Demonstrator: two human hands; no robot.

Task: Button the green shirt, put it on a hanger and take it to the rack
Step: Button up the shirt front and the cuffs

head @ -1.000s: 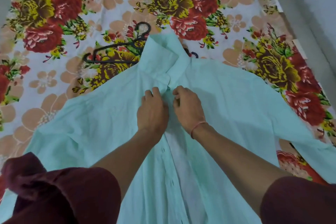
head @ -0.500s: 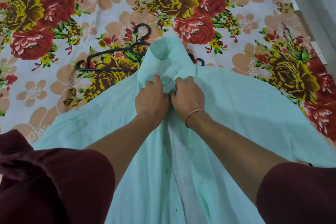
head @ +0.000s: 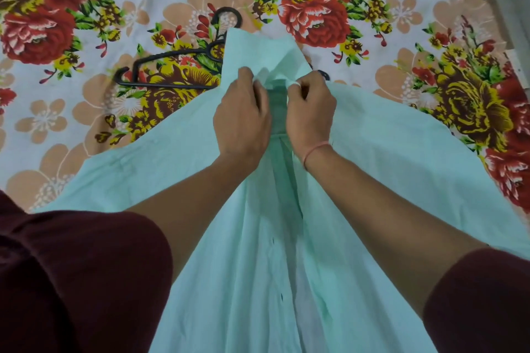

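The pale green shirt [head: 372, 152] lies spread front-up on the flowered bedsheet [head: 86, 123], collar pointing away from me. My left hand [head: 242, 120] grips the left front edge just below the collar. My right hand [head: 311, 112] pinches the right front edge at the same height. The two edges are pulled slightly apart, showing a darker strip between my hands. Lower down the placket hangs open with small dark buttonholes showing. A black hanger [head: 172, 66] lies on the sheet beyond the shirt, its right half hidden under the collar.
The bed's right edge [head: 499, 23] runs along the upper right, with grey floor beyond it. My dark maroon sleeves [head: 80, 281] fill the lower corners. No rack is in view.
Both hands moved up the shirt front from chest height to just under the collar. They now hold the two front edges slightly apart instead of pressed together.
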